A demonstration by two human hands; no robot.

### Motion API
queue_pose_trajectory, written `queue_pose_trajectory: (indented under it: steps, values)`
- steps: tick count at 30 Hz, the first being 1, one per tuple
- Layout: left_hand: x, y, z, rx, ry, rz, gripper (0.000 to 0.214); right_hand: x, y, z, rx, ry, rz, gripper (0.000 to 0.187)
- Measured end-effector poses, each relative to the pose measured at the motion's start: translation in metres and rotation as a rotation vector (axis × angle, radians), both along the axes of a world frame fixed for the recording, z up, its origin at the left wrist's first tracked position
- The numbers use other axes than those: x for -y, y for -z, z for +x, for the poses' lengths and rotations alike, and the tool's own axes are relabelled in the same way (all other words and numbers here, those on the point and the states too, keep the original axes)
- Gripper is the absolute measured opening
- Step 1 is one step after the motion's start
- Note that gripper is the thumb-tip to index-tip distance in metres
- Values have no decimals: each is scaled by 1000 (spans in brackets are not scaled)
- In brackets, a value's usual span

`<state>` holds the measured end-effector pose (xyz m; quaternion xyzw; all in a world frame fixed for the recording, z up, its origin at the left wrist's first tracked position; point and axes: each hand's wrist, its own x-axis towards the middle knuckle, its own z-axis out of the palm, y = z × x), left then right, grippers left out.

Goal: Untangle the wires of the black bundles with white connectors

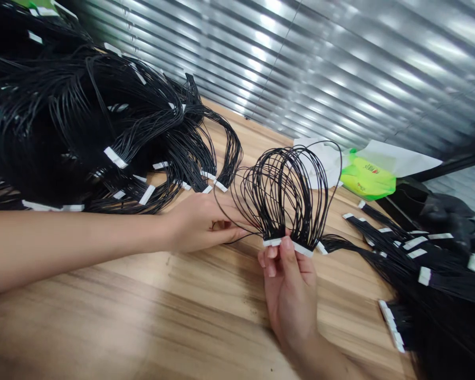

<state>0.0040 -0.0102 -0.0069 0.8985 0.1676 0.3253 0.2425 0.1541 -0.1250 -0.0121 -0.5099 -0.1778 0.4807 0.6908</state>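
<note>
Connectors (303, 249) look plastic, table (206, 311) wooden, slats (340, 68) glossy metal.

Wire loop (279, 211): 1, with 2 white plugs (302, 249) along its near edge. Hands: 2, left hand (206, 221) on the loop's left, right hand (293, 295) at its near edge. Wire piles: 2, left pile (83, 116) and right pile (431, 295) either side of the loop; plugs there overlap, no firm count. Green packet (368, 177): 1, beyond the loop, to its right. Table (162, 316): 1, under the loop.

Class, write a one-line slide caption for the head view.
Right hand holds a looped black wire harness by its white connectors, left hand close by.
</note>
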Motion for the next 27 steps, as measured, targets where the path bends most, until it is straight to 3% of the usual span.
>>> queue_pose_trajectory:
  steps: [3, 9, 12, 19, 27]
  values:
    - [0, -4, -4, 4, -7, 63, 17, -1, -1, 0, 18, 23, -1, 19]
    - [0, -4, -6, 62, 42, 423, 34, -1, -1, 0, 46, 27, -21, 22]
    - [-1, -5, -8, 100, 71, 524, 27, -1, 0, 1, 63, 14, -37, 24]
    - [-4, -10, -6, 66, -54, 433, 8, 0, 1, 0, 86, -38, -39, 27]
    - [-7, -2, -8, 94, -76, 474, 15, 1, 3, 0, 118, -69, -55, 28]
